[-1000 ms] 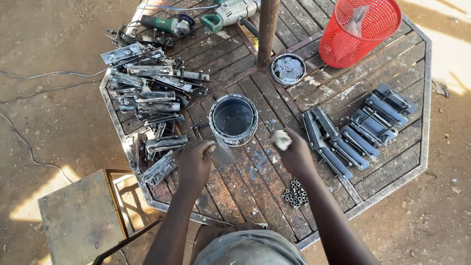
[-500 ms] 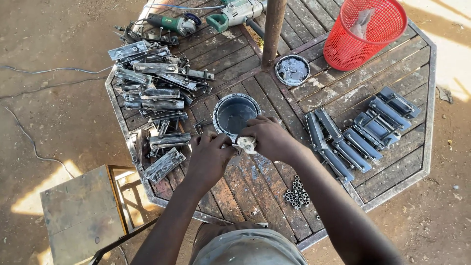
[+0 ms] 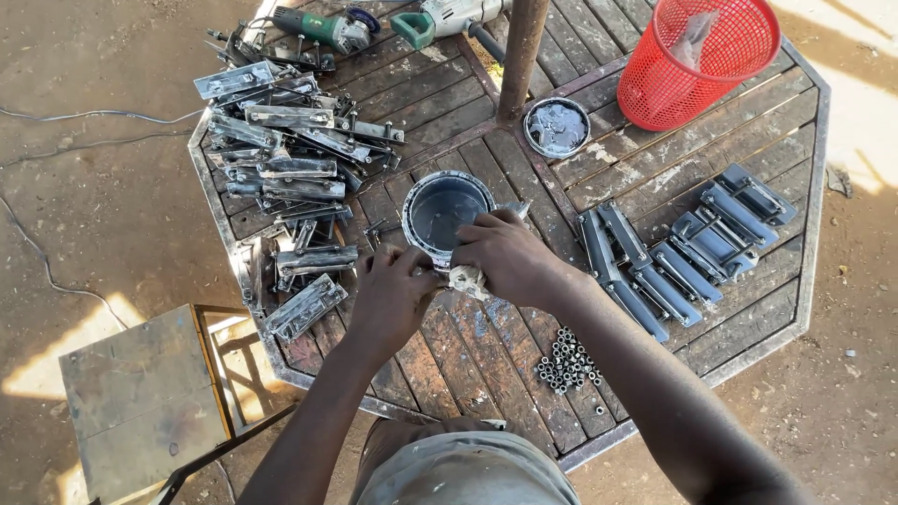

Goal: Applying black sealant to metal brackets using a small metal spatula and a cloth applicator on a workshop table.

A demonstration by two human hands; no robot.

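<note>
Both hands meet at the near rim of the tin, which stands upright at the middle of the slatted worktop. The right hand is closed around a pale rag, bunched under its fingers just beside the tin's near edge. The left hand sits touching it from the left, fingers curled in; a small metal piece seems pinched there, but it is too hidden to tell. The tin lies straight ahead of both hands, the right one a little nearer its rim.

The tin is open and holds dark grey paint, well below the rim. Its lid lies flat farther off, by the post, coated inside. A red basket at the far right corner holds a crumpled light scrap.

To the left is a loose heap of bare latches, long axes mostly crosswise. To the right, painted latches lie in rows, slanting away to the right. A cluster of nuts sits near the right forearm. Two grinders lie at the far edge.
</note>
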